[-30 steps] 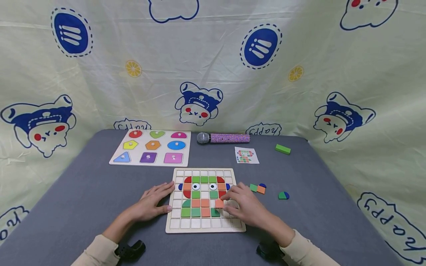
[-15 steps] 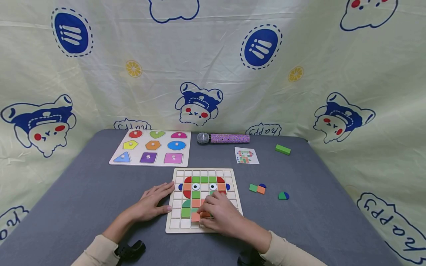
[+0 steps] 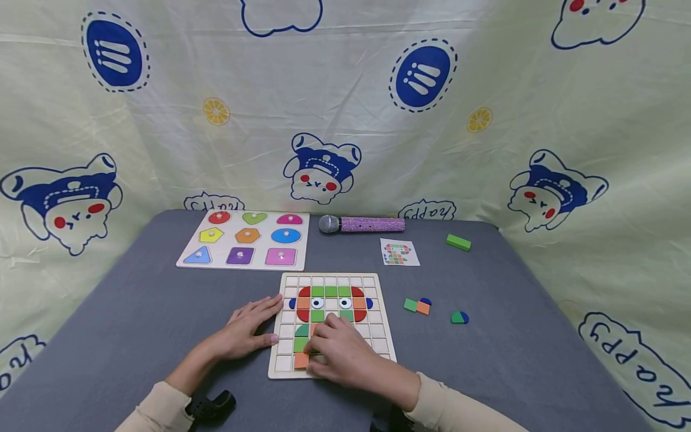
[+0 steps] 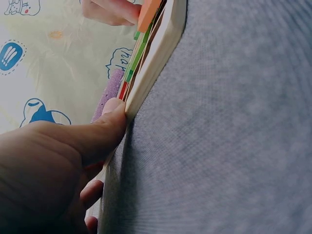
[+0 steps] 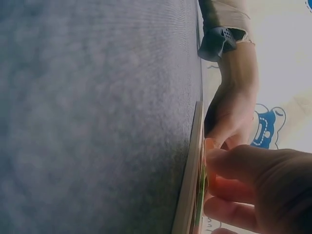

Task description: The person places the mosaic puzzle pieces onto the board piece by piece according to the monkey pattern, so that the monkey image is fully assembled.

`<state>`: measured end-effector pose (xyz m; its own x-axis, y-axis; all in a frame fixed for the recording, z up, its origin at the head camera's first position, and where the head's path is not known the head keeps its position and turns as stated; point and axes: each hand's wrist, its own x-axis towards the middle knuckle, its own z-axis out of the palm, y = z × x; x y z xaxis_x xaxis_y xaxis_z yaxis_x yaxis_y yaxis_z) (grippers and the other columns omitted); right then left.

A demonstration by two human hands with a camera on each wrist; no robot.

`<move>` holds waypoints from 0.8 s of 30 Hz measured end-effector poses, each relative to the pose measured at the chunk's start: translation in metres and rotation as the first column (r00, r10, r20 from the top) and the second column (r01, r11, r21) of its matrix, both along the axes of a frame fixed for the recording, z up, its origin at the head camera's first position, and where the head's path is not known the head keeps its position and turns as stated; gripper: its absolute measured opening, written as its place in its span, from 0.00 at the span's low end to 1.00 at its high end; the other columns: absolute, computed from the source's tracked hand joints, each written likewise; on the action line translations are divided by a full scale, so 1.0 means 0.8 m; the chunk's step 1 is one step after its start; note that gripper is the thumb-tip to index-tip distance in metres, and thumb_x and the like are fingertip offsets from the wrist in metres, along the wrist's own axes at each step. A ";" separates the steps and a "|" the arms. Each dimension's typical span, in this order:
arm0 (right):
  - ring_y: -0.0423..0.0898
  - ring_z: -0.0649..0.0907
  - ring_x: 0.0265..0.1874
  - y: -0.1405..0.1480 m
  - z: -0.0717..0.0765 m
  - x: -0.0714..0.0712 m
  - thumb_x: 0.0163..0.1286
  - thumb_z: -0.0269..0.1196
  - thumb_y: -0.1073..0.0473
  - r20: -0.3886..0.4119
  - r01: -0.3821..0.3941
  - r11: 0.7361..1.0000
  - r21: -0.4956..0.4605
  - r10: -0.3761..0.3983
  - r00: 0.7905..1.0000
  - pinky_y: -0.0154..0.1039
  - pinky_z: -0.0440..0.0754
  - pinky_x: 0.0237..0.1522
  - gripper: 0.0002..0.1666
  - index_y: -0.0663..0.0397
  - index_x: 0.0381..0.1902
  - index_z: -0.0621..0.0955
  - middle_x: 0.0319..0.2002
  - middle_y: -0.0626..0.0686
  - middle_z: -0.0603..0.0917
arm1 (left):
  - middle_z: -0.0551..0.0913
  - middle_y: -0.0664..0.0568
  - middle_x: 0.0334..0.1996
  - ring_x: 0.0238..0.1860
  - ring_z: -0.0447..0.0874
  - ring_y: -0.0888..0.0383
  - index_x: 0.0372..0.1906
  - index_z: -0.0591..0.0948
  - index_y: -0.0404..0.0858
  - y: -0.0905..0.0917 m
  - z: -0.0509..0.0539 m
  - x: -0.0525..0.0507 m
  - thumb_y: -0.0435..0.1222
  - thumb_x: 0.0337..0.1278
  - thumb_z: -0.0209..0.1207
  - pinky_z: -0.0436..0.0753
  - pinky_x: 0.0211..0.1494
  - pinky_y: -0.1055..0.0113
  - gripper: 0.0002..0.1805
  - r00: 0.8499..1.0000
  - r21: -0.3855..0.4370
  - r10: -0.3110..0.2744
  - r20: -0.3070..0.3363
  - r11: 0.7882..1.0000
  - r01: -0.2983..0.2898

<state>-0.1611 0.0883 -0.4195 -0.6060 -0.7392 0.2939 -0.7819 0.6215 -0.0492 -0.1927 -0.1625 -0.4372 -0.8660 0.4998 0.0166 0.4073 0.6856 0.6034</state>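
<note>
A wooden grid board lies on the table before me, bearing coloured tiles and two eye tiles. My right hand reaches across its lower part and pinches an orange square tile between thumb and fingers. That tile is over the bottom row, just below a green tile; the right wrist view shows the tile at the thumb tip. Several tiles lie hidden beneath this hand. At the board's left edge rests my left hand, fingers extended, its thumb touching the rim.
Right of the board lie loose tiles, with an orange one and a green-and-blue pair. Behind stand a pattern card, a green block, a glittery microphone and a shape puzzle board.
My right hand has carried the orange tile leftward and toward me, from the board's right part to its lower left. The left hand has stayed at the board's edge.
</note>
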 end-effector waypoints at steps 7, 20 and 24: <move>0.38 0.69 0.35 -0.004 -0.002 -0.001 0.56 0.66 0.44 -0.009 0.000 0.999 0.041 0.000 1.000 0.32 0.65 0.37 0.10 0.36 0.35 0.85 0.33 0.39 0.79 | 0.57 0.45 0.73 0.73 0.51 0.38 0.71 0.60 0.39 -0.001 0.000 0.000 0.49 0.59 0.58 0.49 0.66 0.33 0.39 1.000 -0.004 -0.007 -0.009 1.000 0.007; 0.38 0.70 0.36 -0.004 0.000 0.001 0.57 0.66 0.45 0.007 0.009 0.999 0.041 -0.010 1.000 0.32 0.66 0.38 0.09 0.36 0.35 0.85 0.34 0.39 0.79 | 0.58 0.43 0.73 0.73 0.51 0.38 0.71 0.61 0.37 -0.002 0.001 0.001 0.47 0.59 0.58 0.49 0.65 0.33 0.38 1.000 0.009 -0.016 -0.015 1.000 0.016; 0.38 0.70 0.37 0.004 0.003 0.001 0.58 0.67 0.45 0.034 0.029 0.999 0.027 -0.030 0.999 0.33 0.68 0.40 0.10 0.37 0.37 0.85 0.35 0.39 0.79 | 0.57 0.43 0.73 0.73 0.51 0.38 0.71 0.61 0.37 -0.001 0.002 0.001 0.48 0.60 0.58 0.49 0.65 0.33 0.38 1.000 0.010 -0.018 -0.013 1.000 0.018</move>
